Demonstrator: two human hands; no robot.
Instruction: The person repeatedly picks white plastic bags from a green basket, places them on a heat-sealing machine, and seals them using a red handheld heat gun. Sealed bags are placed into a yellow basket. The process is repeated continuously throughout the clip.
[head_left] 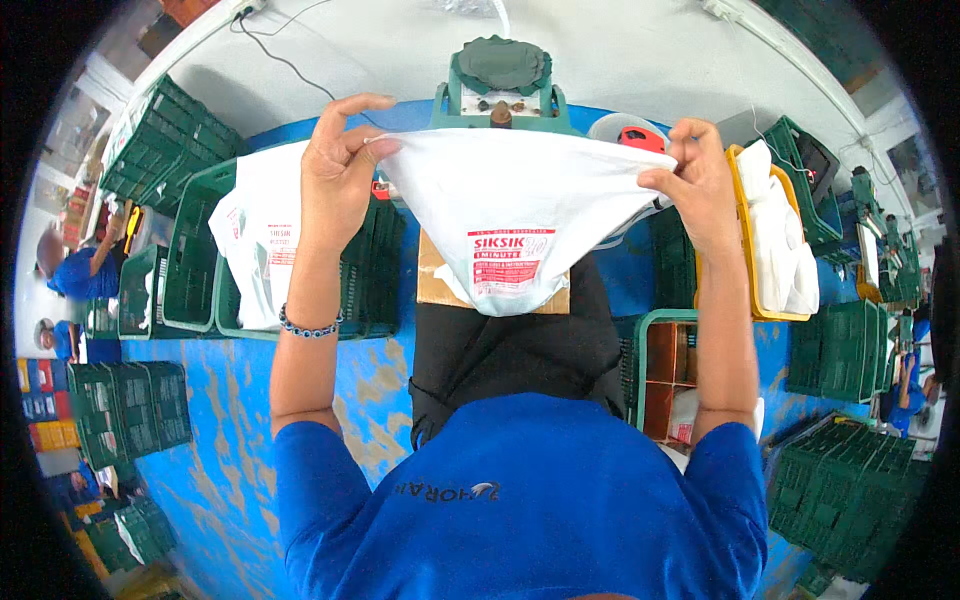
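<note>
A white bag (450, 190) with a red printed panel is stretched between my hands, sagging in the middle over a brown board or box. My left hand (340, 175) pinches its upper left corner between thumb and a finger, the other fingers raised. At the upper right corner, my right hand (697, 180) has thumb and fingers closed on the edge. Just beyond the bag stands a green machine (505, 100) with a dark padded top, its lower part hidden by the cloth-like sheet. Whether the bag holds anything cannot be made out.
To the left, a green crate (200, 270) has similar white printed bags (265, 225) draped over it. A yellow crate (770, 310) at the right holds white bundles. Beside my right thigh, another green crate (640, 335) contains brown cardboard. Stacked crates and other people are farther off on both sides.
</note>
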